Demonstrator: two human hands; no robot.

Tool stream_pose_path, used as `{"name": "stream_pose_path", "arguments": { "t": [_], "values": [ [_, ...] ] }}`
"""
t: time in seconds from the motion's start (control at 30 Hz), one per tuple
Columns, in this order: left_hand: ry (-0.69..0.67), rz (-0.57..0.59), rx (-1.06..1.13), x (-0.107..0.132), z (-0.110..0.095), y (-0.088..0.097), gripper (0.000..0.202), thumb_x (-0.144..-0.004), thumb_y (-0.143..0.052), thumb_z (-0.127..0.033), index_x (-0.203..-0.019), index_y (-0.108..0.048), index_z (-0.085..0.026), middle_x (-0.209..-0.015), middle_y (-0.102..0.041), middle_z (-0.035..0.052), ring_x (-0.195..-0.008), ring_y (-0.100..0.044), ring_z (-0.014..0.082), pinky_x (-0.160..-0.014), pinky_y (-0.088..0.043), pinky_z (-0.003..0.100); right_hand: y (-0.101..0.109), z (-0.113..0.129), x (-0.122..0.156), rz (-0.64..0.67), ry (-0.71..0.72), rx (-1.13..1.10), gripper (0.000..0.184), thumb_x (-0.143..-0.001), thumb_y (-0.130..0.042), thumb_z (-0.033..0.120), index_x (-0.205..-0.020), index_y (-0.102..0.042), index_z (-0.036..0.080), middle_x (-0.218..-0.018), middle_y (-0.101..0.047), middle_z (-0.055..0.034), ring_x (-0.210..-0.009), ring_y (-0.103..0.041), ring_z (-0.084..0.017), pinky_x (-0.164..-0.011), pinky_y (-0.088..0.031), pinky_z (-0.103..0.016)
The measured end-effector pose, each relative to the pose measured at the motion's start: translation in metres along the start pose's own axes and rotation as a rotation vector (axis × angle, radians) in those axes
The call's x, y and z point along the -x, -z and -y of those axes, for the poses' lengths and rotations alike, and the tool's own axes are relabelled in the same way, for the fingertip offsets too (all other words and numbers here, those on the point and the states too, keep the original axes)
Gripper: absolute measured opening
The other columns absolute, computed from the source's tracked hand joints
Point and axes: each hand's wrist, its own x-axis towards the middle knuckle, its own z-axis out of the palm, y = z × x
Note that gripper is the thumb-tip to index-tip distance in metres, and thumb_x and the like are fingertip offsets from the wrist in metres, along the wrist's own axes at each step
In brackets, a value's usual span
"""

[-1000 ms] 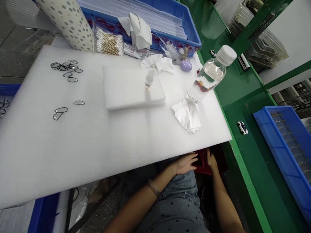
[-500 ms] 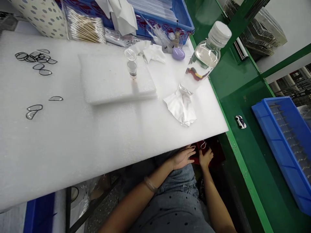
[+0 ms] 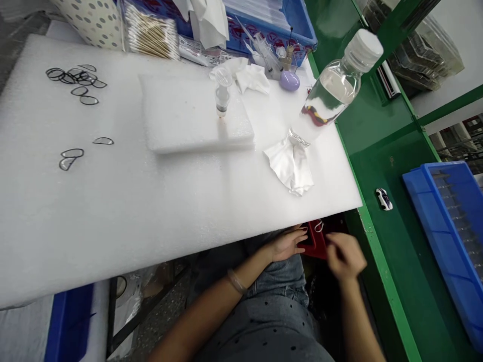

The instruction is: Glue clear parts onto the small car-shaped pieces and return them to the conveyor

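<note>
Fingertips (image 3: 301, 235) of my open left hand (image 3: 286, 245) touched the red box (image 3: 317, 246) under the counter (image 3: 188, 211) edge. My right hand (image 3: 345, 256), just right of the box, was blurred; I cannot tell its grip. Keeping the box steady seemed wise.

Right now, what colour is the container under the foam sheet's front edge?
Red. The container shows best in the head view, beside the left hand.

Foam sheet (image 3: 151, 211) carries: foam pad (image 3: 188, 118) at 12 o'clock, black loops (image 3: 75, 78) at 10, bottle (image 3: 330, 95), apparently on cloth (image 3: 290, 168), at 2.
</note>
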Motion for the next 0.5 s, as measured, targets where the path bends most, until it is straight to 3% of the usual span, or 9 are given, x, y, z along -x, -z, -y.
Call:
{"name": "stream_pose_path", "arguments": {
  "t": [0.07, 0.1, 0.13, 0.2, 0.33, 0.4, 0.5],
  "values": [
    [0.009, 0.011, -0.033, 0.001, -0.001, 0.001, 0.065, -0.094, -0.055, -0.037, -0.153, -0.029, -0.036, -0.165, -0.021, 0.0085, -0.150, -0.025, 0.0294, -0.114, -0.032, 0.051, 0.040, -0.011, -0.033, -0.210, -0.040, 0.101, 0.026, -0.087, -0.056, 0.036, -0.101, -0.069, 0.019, -0.103, -0.070, -0.0135, -0.105, -0.064, -0.031, -0.099, -0.046, -0.051],
    [0.011, 0.020, -0.054, 0.002, -0.001, 0.001, 0.065, -0.095, -0.053, -0.037, -0.154, -0.027, -0.035, -0.165, -0.020, 0.0098, -0.150, -0.026, 0.0289, -0.113, -0.034, 0.050, 0.057, -0.022, -0.054, -0.336, -0.135, 0.263, 0.035, -0.089, -0.049, 0.037, -0.113, -0.066, 0.018, -0.111, -0.069, -0.0145, -0.108, -0.064, -0.030, -0.098, -0.047, -0.048],
    [0.011, 0.031, -0.080, 0.002, -0.002, 0.001, 0.064, -0.096, -0.051, -0.038, -0.155, -0.026, -0.033, -0.164, -0.022, 0.0115, -0.148, -0.030, 0.0285, -0.112, -0.035, 0.049, 0.070, -0.034, -0.074, -0.345, -0.191, 0.313, 0.045, -0.090, -0.046, 0.036, -0.125, -0.061, 0.014, -0.120, -0.066, -0.0174, -0.110, -0.063, -0.030, -0.098, -0.047, -0.047],
    [0.004, 0.059, -0.146, 0.003, -0.003, 0.000, 0.061, -0.098, -0.048, -0.039, -0.154, -0.030, -0.027, -0.158, -0.034, 0.0155, -0.142, -0.041, 0.0278, -0.111, -0.038, 0.047, 0.084, -0.058, -0.110, -0.222, -0.260, 0.363, 0.059, -0.078, -0.061, 0.041, -0.131, -0.060, 0.015, -0.117, -0.070, -0.0169, -0.105, -0.066, -0.034, -0.095, -0.048, -0.049],
    [-0.055, 0.082, -0.338, 0.020, -0.009, -0.007, 0.048, -0.094, -0.056, -0.039, -0.139, -0.054, -0.022, -0.136, -0.058, 0.0145, -0.125, -0.055, 0.0267, -0.110, -0.039, 0.047, 0.084, -0.087, -0.143, -0.062, -0.316, 0.393, 0.067, -0.069, -0.067, 0.040, -0.131, -0.062, 0.014, -0.105, -0.074, -0.0135, -0.098, -0.068, -0.034, -0.094, -0.048, -0.051],
    [-0.105, 0.063, -0.446, 0.047, -0.018, -0.014, 0.043, -0.089, -0.065, -0.036, -0.129, -0.063, -0.024, -0.131, -0.062, 0.0108, -0.123, -0.055, 0.0263, -0.112, -0.037, 0.046, 0.085, -0.091, -0.146, -0.059, -0.314, 0.388, 0.062, -0.071, -0.066, 0.040, -0.128, -0.063, 0.014, -0.100, -0.075, -0.0123, -0.096, -0.069, -0.033, -0.094, -0.049, -0.049],
    [-0.235, 0.049, -0.710, 0.112, -0.041, -0.029, 0.040, -0.088, -0.065, -0.035, -0.128, -0.065, -0.030, -0.126, -0.066, 0.0065, -0.115, -0.060, 0.0254, -0.104, -0.046, 0.044, 0.089, -0.074, -0.143, -0.137, -0.316, 0.364, 0.053, -0.075, -0.068, 0.042, -0.120, -0.067, 0.014, -0.096, -0.074, -0.0148, -0.095, -0.070, -0.034, -0.093, -0.049, -0.049]
  ]
}}
